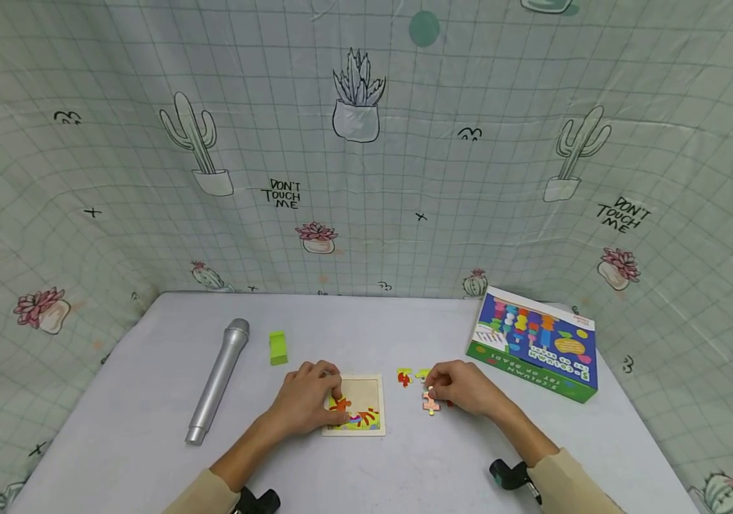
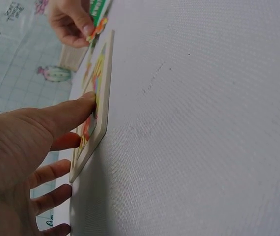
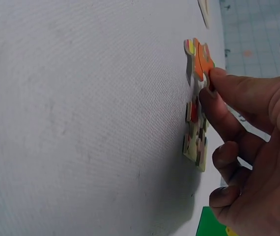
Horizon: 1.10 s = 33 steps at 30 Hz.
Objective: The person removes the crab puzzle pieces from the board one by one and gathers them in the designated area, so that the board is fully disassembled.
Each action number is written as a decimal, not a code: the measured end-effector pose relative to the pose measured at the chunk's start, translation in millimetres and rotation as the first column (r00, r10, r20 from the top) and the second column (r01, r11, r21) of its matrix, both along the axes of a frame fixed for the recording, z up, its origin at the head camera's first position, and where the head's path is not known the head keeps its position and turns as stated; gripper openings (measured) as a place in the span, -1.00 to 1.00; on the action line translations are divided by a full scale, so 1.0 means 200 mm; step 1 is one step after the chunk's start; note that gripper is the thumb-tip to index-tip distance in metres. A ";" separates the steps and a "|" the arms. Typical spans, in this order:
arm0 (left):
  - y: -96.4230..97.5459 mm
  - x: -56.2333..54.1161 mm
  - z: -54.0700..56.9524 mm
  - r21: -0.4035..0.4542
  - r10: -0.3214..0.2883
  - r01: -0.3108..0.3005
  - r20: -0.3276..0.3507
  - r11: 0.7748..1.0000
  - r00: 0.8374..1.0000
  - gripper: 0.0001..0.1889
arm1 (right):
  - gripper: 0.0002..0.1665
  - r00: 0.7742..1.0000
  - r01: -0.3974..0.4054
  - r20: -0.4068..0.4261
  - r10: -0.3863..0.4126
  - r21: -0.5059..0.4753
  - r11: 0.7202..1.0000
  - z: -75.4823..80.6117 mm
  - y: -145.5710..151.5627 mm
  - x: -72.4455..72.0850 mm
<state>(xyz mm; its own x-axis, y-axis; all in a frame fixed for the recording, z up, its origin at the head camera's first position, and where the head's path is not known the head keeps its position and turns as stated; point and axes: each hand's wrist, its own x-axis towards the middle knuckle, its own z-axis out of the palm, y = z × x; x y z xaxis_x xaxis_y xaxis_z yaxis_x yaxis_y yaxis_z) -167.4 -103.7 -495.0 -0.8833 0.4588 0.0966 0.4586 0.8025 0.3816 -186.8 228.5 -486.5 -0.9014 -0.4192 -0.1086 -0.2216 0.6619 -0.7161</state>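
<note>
My left hand [image 1: 305, 400] is at the left side of a square wooden puzzle board [image 1: 383, 407]. Its thumb [image 2: 81, 109] presses on colourful pieces [image 1: 365, 420] set along the board's near edge, while the other fingers spread loosely about the far-left side. Orange and red pieces sit in the board's left part; bare wood shows at its upper right. To the right of the board, my right hand [image 1: 465, 385] pinches an orange jigsaw piece [image 3: 203, 61] between thumb and index finger, the piece tilted close over the table. Its remaining fingers are curled loosely.
Loose jigsaw pieces [image 1: 404, 377] lie beside the right hand, some partly hidden by it. A blue and green toy box [image 1: 536, 343] stands at the back right. A silver microphone [image 1: 218, 382] and a lime-green block [image 1: 278, 348] lie at the left of the white table [image 1: 148, 400].
</note>
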 end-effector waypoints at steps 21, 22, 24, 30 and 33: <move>-0.01 0.00 -0.01 0.014 0.006 -0.006 0.005 1.000 1.000 -0.64 | -0.90 0.995 0.095 -0.051 -0.090 0.107 0.990 0.00 -0.04 0.00; -0.01 0.00 -0.01 0.016 0.007 -0.007 0.006 1.000 1.000 -0.64 | -0.90 0.994 0.097 -0.059 -0.090 0.117 0.988 0.00 -0.04 0.00; -0.01 0.00 -0.01 0.024 0.001 -0.002 0.003 1.000 1.000 -0.64 | -0.91 0.993 0.101 -0.077 -0.091 0.134 0.986 0.00 -0.04 0.00; -0.01 0.00 -0.01 0.046 -0.016 0.017 -0.010 0.999 1.000 -0.64 | -0.89 0.989 0.129 -0.090 -0.116 0.153 0.980 0.00 -0.04 0.00; -0.01 0.00 -0.01 0.051 -0.017 0.017 -0.008 0.999 1.000 -0.64 | -0.88 0.988 0.135 -0.098 -0.121 0.157 0.978 0.00 -0.04 0.00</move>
<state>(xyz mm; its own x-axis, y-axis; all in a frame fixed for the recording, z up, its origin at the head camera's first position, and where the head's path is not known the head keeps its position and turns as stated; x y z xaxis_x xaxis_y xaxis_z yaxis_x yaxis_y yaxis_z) -167.0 -105.9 -496.1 -0.8746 0.4681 0.1264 0.4749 0.7743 0.4181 -186.7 219.5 -486.6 -0.9553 -0.2833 -0.0846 -0.1844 0.7947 -0.5783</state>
